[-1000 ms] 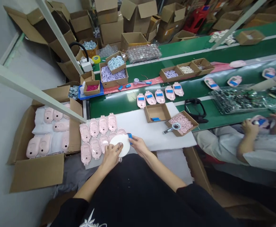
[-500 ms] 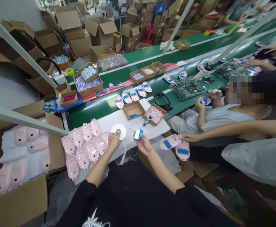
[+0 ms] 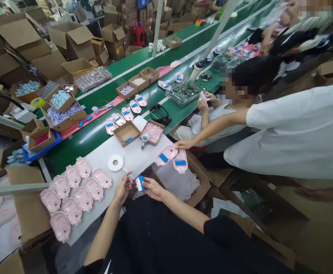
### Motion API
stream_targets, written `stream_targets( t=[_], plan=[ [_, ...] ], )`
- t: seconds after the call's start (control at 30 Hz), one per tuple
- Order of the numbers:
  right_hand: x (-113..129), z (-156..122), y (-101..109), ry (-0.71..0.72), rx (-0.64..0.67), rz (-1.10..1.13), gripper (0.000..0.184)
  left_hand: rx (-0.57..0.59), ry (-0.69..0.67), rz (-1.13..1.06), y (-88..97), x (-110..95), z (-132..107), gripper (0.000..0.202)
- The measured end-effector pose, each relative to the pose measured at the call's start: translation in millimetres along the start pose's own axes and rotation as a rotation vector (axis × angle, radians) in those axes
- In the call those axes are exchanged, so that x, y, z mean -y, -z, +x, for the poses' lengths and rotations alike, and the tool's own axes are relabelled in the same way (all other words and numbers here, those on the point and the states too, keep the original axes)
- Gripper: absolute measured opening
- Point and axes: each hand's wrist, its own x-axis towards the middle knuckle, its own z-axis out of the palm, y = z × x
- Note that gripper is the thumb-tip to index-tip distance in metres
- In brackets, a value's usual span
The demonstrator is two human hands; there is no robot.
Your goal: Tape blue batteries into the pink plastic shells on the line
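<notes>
My right hand (image 3: 153, 189) grips a small blue block wrapped in white (image 3: 140, 183) by its side. My left hand (image 3: 122, 189) sits just left of the block, its fingertips pinched at the white end, though what they hold is too small to tell. Up on the white sheet (image 3: 132, 160) lies a white tape roll (image 3: 115, 162), apart from both hands. Several pink plastic shells (image 3: 83, 188) stand in rows to my left. A co-worker's hand (image 3: 183, 144) rests beside two pink shells with blue patches (image 3: 168, 155).
A green conveyor (image 3: 89, 137) runs along the sheet's far side. On the sheet stand a box of small pink pieces (image 3: 152, 132) and a cardboard tray (image 3: 126, 133). A seated person (image 3: 212, 125) works by a tray of circuit boards (image 3: 183, 93). Cardboard boxes (image 3: 69, 40) are stacked behind.
My left hand has left the tape roll and joined the blue block. The view has swung left. A co-worker's arm has carried two pink shells onto the sheet's near corner.
</notes>
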Motion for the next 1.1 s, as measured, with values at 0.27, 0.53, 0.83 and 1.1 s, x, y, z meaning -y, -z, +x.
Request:
stream_targets(
  t=[0.27, 0.53, 0.83, 1.1],
  plan=[
    [9.9, -1.1, 21.7, -0.15, 0.168, -0.058, 0.067, -0.108, 0.087, -0.077, -8.2, -27.8, -6.0, 0.048],
    [-4.8, 16.5, 1.7, -0.258, 0.311, -0.529, 0.076, -0.212, -0.056, -0.118, 13.1, -62.0, -18.5, 0.046],
    [-54.3, 26.3, -17.2, -0.3, 0.156, -0.215, 0.073, -0.681, -0.14, 0.559, 115.3, 9.0, -43.7, 0.049],
    [-118.3, 106.1, -36.6, -0.209, -0.098, -0.42, 0.064, -0.639, -0.003, 0.941, 206.2, 85.4, -76.4, 0.026]
  ],
)
